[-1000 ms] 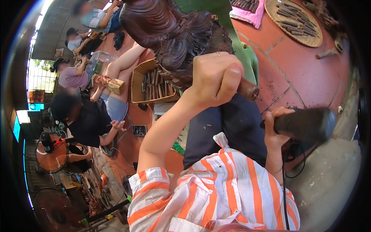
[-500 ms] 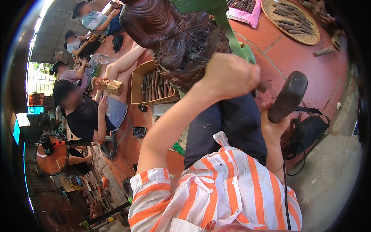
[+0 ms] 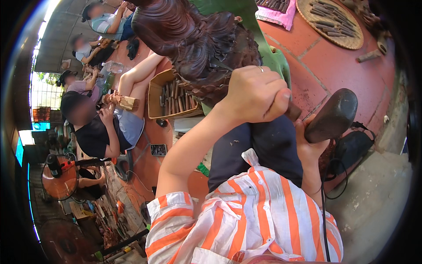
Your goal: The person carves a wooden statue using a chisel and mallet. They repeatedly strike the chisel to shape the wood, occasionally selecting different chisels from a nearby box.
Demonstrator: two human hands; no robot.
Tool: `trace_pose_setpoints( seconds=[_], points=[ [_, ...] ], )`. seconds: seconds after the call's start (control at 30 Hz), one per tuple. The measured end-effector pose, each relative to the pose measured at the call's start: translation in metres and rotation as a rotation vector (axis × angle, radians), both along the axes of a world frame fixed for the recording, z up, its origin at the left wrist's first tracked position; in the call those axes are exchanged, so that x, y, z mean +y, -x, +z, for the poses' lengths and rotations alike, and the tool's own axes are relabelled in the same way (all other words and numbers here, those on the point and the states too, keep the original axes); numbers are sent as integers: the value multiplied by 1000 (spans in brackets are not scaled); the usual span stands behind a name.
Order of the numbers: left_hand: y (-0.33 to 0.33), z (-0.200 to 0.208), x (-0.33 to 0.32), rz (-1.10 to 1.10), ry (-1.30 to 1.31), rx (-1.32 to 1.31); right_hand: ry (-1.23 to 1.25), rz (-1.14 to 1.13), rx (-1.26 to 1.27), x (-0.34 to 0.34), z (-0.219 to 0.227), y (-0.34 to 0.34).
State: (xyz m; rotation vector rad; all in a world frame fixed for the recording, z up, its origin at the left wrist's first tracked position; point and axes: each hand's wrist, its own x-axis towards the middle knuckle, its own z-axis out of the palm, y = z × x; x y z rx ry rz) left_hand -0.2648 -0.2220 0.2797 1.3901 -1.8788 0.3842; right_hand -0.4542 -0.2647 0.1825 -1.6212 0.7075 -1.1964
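A dark brown carved wooden statue (image 3: 189,42) of a robed, seated figure stands in front of my knees. My left hand (image 3: 257,93) is wrapped round a wood carving chisel (image 3: 293,111). Its brown handle end sticks out past my thumb, and a thin dark blade points left at the carved lower part of the statue. Whether the tip touches the wood I cannot tell. My right hand (image 3: 311,147) grips a dark mallet (image 3: 332,115), its rounded head close to the handle end but apart from it. The mallet head covers part of my right fingers.
Left of the statue a cardboard box (image 3: 154,99) holds many chisels. More tools lie on a round woven tray (image 3: 303,13) and a pink cloth (image 3: 281,16). A phone (image 3: 158,150) lies on the tiled floor. Several people sit at the left; a fan (image 3: 59,176) stands nearer.
My left hand has come down slightly and turned, bringing the chisel handle nearer to me. The mallet has shifted a little right and down. A person at the left has moved a wooden piece.
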Motion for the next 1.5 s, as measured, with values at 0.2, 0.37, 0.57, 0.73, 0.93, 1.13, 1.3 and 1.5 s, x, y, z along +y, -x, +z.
trace_pose_setpoints(
  seconds=[0.2, 0.37, 0.57, 0.73, 0.93, 1.13, 1.3, 1.5],
  points=[
    [-12, -7, 0, -43, 75, 47, 30, 23, -3, 2, -1, -3],
    [-7, 3, 8, -196, 93, -67, -7, 54, 24, 1, -1, 1],
    [-8, -2, 10, -75, 74, 29, -15, -12, -24, 10, 14, -10],
    [-16, 3, 11, -57, 69, 119, -9, -5, 16, 11, 16, -9],
    [-24, 10, 8, -47, 193, 247, 76, 31, -4, 9, 14, -6],
    [-26, 20, 8, -6, 117, 364, 260, 13, 96, 3, 39, -9],
    [-25, 15, 2, -2, 116, 331, 223, 1, 135, 4, 21, 2],
    [-20, 10, -3, 19, 87, 301, 77, -69, 105, 2, 12, -3]
  ],
)
